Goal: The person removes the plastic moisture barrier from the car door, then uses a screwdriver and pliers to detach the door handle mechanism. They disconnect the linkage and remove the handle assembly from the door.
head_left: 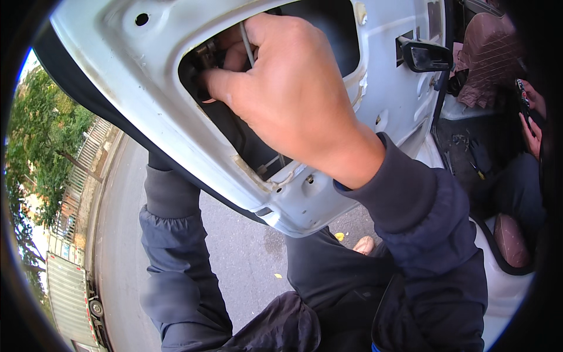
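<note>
My right hand [305, 88] reaches into the large opening of a white car door [135, 76] stripped of its inner trim. Its fingers are closed, with thumb and forefinger pinched inside the opening; what they hold is hidden. A thin metal rod [246, 44] runs upright past the curled fingers. Close to the thumb, a metal mechanism [203, 57] sits in shadow at the opening's left edge. My left sleeve [173, 196] goes up behind the door's outer side, which hides my left hand.
A black door handle piece [427, 56] stands out from the panel. At right, another person's hands [532, 117] hold a phone [522, 100] beside a brown quilted seat [489, 58]. Below the door is grey pavement [246, 252]. A truck [70, 299] stands along the road at left.
</note>
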A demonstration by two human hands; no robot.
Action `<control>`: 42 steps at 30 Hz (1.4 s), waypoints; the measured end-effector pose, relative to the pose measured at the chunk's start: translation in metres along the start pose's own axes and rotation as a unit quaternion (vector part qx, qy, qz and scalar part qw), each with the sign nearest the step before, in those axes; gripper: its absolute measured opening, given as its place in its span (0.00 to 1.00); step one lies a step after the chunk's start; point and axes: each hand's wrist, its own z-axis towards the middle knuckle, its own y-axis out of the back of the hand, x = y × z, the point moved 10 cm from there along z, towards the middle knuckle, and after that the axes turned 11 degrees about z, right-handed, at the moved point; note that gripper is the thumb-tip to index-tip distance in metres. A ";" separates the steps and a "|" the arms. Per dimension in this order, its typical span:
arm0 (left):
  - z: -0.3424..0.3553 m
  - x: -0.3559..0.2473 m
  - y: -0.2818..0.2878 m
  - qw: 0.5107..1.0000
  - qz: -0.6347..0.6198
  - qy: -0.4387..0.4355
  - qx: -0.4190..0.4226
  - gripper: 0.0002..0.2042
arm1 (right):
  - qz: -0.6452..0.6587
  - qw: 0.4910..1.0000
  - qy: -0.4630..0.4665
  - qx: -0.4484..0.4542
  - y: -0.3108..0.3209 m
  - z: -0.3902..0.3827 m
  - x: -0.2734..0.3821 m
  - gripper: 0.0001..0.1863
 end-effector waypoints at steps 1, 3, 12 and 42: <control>-0.002 -0.001 0.000 1.000 -0.001 0.000 0.000 0.28 | 0.003 1.000 -0.006 0.004 -0.001 0.000 -0.002 0.10; -0.006 -0.001 0.001 1.000 -0.001 0.002 0.001 0.28 | 0.033 0.999 -0.013 -0.005 -0.001 0.001 -0.004 0.09; -0.040 0.001 -0.001 1.000 0.002 0.007 0.006 0.29 | 0.143 0.988 -0.049 -0.020 -0.002 0.005 -0.011 0.12; -0.009 -0.018 0.011 1.000 -0.002 -0.008 -0.012 0.30 | -0.118 0.992 0.028 0.031 0.064 -0.017 0.015 0.13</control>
